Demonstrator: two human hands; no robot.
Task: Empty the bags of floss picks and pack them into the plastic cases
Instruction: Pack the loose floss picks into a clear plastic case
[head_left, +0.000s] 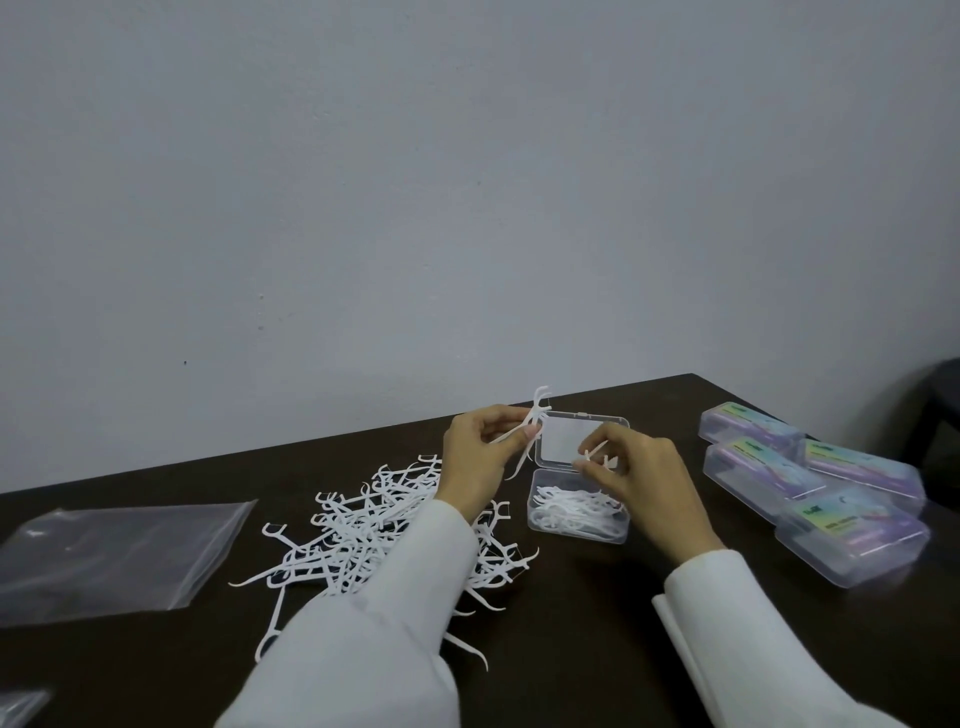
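I see four closed clear plastic cases with purple inserts and colourful labels (810, 483) stacked at the right of the dark brown table (571, 649), but their print is too small and blurred for me to read. My left hand (480, 457) pinches a few white floss picks (532, 431) between thumb and fingers — their long axes run roughly from lower left to upper right, the floss heads up by the lid of the open clear plastic case (577, 506). My right hand (641, 478) has its fingers curled around one or two more picks just above that case, handles tilted up to the right. The case sits between my hands, lid raised at the back, with a layer of picks lying mostly crosswise inside. A loose heap of white floss picks (374, 525) sprawls under my left forearm, pointing every way. An empty clear zip bag (114, 551) lies flat at the left, well apart from the case.
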